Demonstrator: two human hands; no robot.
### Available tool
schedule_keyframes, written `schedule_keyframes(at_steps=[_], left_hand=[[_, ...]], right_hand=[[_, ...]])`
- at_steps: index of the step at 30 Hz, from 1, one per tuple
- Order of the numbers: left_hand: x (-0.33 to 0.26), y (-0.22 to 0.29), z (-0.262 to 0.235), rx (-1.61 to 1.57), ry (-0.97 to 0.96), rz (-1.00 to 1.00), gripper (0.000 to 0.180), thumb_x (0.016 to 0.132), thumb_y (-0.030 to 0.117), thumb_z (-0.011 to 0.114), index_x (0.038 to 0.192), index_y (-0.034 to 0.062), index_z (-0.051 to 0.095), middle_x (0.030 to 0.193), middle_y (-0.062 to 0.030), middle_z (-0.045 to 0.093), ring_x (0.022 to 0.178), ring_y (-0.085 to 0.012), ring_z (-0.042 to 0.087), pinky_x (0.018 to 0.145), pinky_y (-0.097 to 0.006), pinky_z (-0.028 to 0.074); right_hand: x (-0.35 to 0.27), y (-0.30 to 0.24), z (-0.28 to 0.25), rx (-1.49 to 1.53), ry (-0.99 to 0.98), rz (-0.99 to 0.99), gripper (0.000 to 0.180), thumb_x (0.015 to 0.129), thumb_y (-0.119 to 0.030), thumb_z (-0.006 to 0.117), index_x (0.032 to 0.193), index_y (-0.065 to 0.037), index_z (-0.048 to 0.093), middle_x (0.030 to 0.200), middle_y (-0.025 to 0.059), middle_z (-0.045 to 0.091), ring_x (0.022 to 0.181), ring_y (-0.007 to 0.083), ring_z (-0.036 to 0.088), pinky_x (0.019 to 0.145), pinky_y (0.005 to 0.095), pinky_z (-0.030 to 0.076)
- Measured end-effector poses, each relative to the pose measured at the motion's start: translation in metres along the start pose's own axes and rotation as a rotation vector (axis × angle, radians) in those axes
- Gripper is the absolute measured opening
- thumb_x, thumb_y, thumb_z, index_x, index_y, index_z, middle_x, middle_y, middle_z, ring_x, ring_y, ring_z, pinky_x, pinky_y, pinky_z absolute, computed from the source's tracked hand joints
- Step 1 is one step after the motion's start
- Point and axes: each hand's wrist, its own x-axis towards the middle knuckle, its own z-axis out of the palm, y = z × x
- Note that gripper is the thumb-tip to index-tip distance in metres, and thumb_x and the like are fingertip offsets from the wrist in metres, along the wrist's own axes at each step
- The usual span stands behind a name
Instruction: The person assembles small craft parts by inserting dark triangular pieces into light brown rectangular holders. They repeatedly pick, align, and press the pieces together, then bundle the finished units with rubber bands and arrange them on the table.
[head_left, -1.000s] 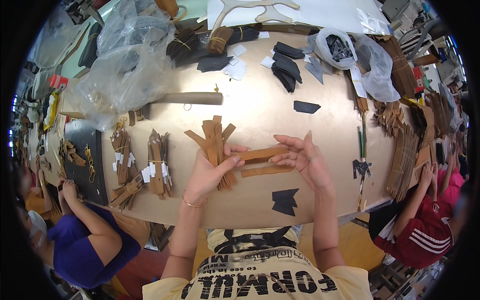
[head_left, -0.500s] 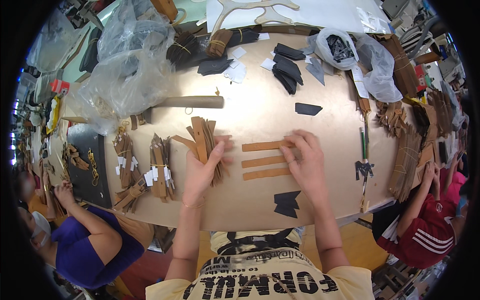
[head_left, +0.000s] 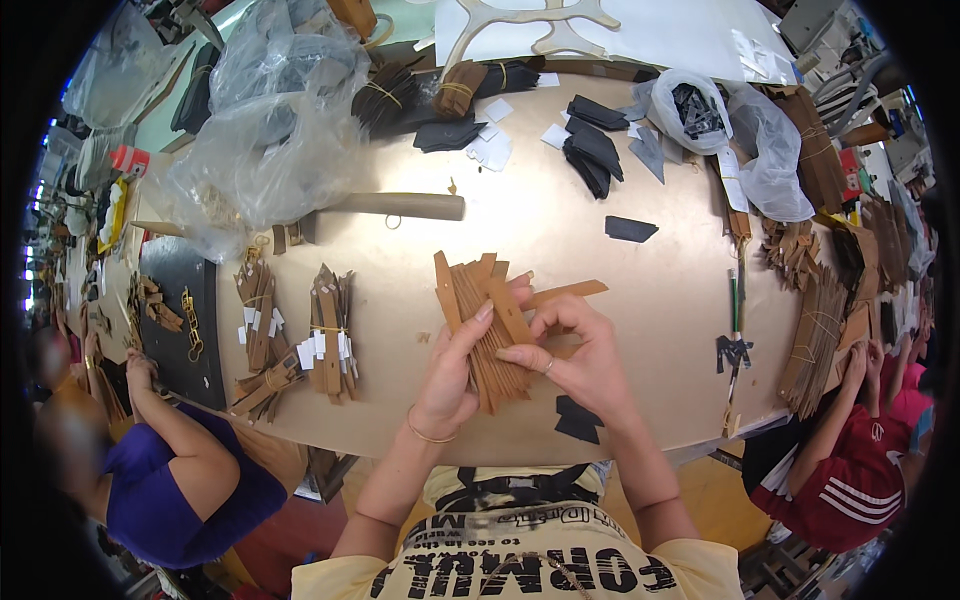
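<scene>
My left hand (head_left: 447, 385) is closed round a fanned bundle of brown leather strips (head_left: 485, 345), its thumb across the front. The bundle stands over the table in front of me. My right hand (head_left: 585, 355) meets the bundle's right side, thumb and fingers pinching a leather strip (head_left: 510, 312) at its edge. Behind the right fingers another brown strip (head_left: 575, 292) juts out to the right; whether it is held or lies on the table I cannot tell. Black cut pieces (head_left: 578, 420) lie just below my right hand, partly covered by it.
Tied strip bundles with white tags (head_left: 330, 335) lie left, beside a black board (head_left: 180, 320). A wooden-handled tool (head_left: 400, 206), plastic bags (head_left: 270, 130) and black piece stacks (head_left: 590, 155) lie farther back. A green pen (head_left: 734, 300) is at right. Co-workers sit on both sides.
My left hand brought the bundle rightward and fanned it. My right hand left the spot over three laid-out strips and now pinches a strip at the bundle. The view shifted slightly.
</scene>
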Motion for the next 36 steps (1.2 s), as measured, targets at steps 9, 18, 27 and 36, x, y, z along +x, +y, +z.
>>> schedule_keyframes(at_steps=[9, 18, 27, 36], left_hand=[[-0.002, 0.009, -0.006, 0.345, 0.083, 0.048, 0.023, 0.092, 0.016, 0.071, 0.107, -0.0007, 0.065, 0.092, -0.0035, 0.067, 0.079, -0.0089, 0.062, 0.068, -0.024, 0.052], [-0.018, 0.004, -0.011, 0.239, 0.283, 0.138, 0.018, 0.091, 0.012, 0.071, 0.101, -0.0005, 0.062, 0.083, -0.0034, 0.062, 0.067, -0.0114, 0.058, 0.058, -0.025, 0.047], [-0.071, -0.037, -0.016, 0.659, 0.317, -0.091, 0.022, 0.087, 0.015, 0.076, 0.094, -0.0046, 0.068, 0.072, -0.0038, 0.066, 0.065, -0.0056, 0.058, 0.058, -0.024, 0.048], [-0.064, -0.041, -0.036, 0.856, 0.448, 0.072, 0.035, 0.083, 0.018, 0.078, 0.104, -0.0070, 0.066, 0.075, -0.0064, 0.069, 0.067, -0.0096, 0.061, 0.062, -0.029, 0.051]], right_hand=[[0.015, -0.004, -0.013, 0.359, -0.240, 0.420, 0.022, 0.089, -0.018, 0.076, 0.095, 0.003, 0.073, 0.077, 0.0000, 0.066, 0.071, 0.0040, 0.055, 0.068, 0.0217, 0.049], [-0.009, 0.000, -0.022, 0.229, -0.376, 0.200, 0.039, 0.090, -0.011, 0.073, 0.125, -0.003, 0.060, 0.083, -0.0024, 0.063, 0.073, 0.0047, 0.054, 0.071, 0.0214, 0.045], [-0.058, -0.002, -0.065, -0.032, -0.275, 0.511, 0.032, 0.087, -0.004, 0.074, 0.113, -0.004, 0.056, 0.076, -0.0024, 0.060, 0.068, 0.0047, 0.053, 0.063, 0.0212, 0.043], [-0.061, 0.003, -0.053, -0.551, 0.008, 0.342, 0.036, 0.081, -0.020, 0.079, 0.107, -0.005, 0.059, 0.085, 0.0058, 0.065, 0.066, 0.0205, 0.057, 0.062, 0.0328, 0.046]])
